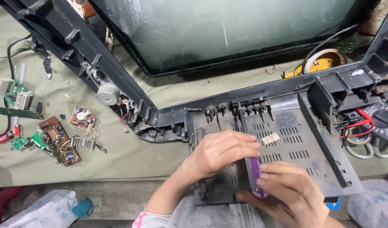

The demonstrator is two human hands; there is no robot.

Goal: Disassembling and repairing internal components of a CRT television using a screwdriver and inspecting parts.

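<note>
Your right hand [289,192] has its fingers wrapped around a purple-handled screwdriver [255,175] standing on the black vented TV chassis tray [295,143], left hand [221,152] fingers curled loosely, steadying its shaft.

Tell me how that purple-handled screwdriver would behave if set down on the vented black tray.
The screwdriver probably stays stiff. Its round, glossy handle looks apt to roll and a bit slippery. The tray seems tilted, so it may slide.
</note>
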